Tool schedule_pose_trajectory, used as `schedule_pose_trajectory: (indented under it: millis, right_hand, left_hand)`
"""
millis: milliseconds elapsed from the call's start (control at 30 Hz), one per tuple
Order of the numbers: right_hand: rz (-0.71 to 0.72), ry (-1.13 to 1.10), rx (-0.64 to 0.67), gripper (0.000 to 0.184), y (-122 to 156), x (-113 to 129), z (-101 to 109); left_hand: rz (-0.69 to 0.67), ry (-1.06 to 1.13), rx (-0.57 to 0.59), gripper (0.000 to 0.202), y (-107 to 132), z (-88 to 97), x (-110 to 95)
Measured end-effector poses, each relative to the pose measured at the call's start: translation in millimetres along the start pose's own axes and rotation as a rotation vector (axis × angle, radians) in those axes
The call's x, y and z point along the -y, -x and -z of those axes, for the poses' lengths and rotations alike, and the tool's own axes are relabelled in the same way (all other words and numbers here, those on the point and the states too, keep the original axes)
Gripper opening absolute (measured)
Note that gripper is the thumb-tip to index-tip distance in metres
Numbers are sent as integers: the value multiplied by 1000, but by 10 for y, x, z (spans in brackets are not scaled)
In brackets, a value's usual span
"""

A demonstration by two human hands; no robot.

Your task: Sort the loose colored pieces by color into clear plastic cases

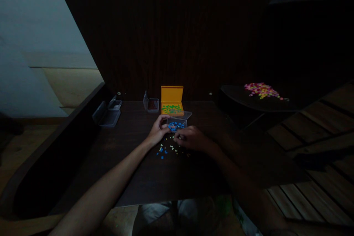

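My left hand [159,128] rests on the dark table [143,169], its fingers curled at the left edge of a small clear box [177,124] holding blue beads. My right hand [192,138] lies just right of it, fingers bent down over scattered small blue and yellow beads [167,150] on the table. What either hand pinches is too small and dark to make out. Behind the clear box stands an open orange box [172,100] with green beads in it.
Clear plastic cases lie open at the back left [108,116] and back centre [151,104]. A dark round side surface [249,99] at the right carries a pile of pink and yellow beads [261,90]. Wooden slats run along the right. A dark panel rises behind the table.
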State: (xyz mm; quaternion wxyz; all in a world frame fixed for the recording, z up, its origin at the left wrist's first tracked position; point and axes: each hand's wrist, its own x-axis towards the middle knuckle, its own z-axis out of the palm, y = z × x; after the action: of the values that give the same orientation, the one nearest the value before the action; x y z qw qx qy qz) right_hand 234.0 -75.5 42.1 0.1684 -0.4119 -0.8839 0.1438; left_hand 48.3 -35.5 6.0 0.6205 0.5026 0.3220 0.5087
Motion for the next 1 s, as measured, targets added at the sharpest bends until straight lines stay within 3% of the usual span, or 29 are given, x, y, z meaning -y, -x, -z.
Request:
schedule_pose_trajectory:
  millis: [67,167,467,1000]
  right_hand:
    - [-35,-5,-118,19,-9,-52,49]
    - [-123,10,-177,22,-26,-145,109]
    - [-231,112,-21,19,-96,-208,101]
    - [-245,223,55,24,-196,-176,72]
  left_hand:
    - [0,2,12,45,-6,13,23]
    - [16,17,23,48,-8,28,47]
    - [26,19,38,46,-1,26,38]
    - [7,2,47,48,-12,44,67]
